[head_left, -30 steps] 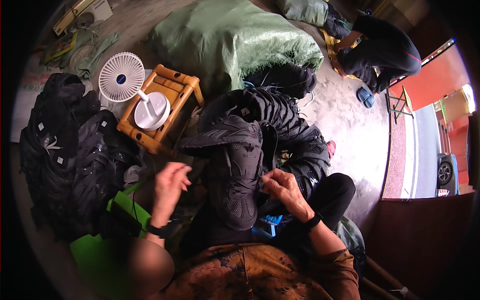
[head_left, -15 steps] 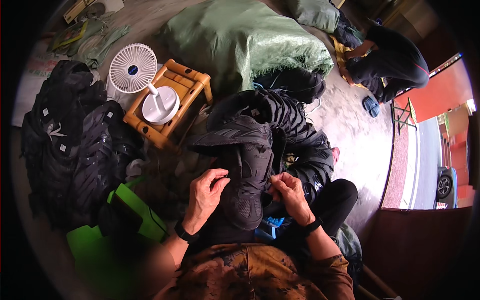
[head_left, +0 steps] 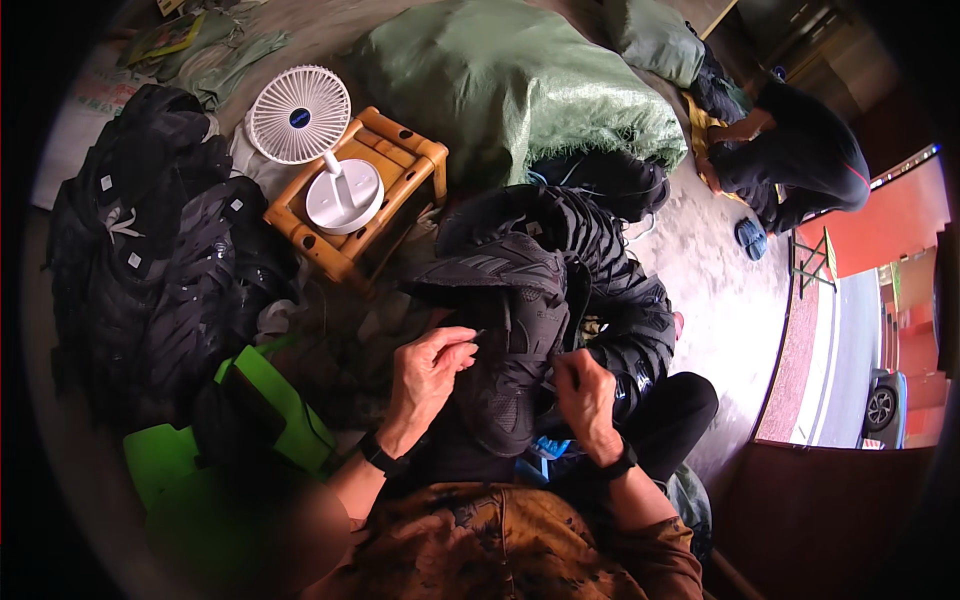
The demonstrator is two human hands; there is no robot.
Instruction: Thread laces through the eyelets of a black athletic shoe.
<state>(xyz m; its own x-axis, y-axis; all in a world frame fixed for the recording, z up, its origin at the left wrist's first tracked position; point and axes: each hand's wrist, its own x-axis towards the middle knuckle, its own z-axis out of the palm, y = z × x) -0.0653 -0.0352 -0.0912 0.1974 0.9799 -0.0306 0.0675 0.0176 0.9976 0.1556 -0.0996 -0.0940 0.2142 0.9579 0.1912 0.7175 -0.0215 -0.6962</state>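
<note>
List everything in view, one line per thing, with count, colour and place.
Quilted jacket: one, black, held over the lap.
Jacket stack: one pile, black, left.
Jacket heap: one, black, centre floor.
Desk fan: one, white, on the stool.
Wooden stool: one, tan, upper centre.
Woven sack: one, green, top.
Plastic seat: one, bright green, lower left.
Another person: one, dark clothes, crouching upper right.
Left hand: pinching the jacket.
Right hand: gripping the jacket.
</note>
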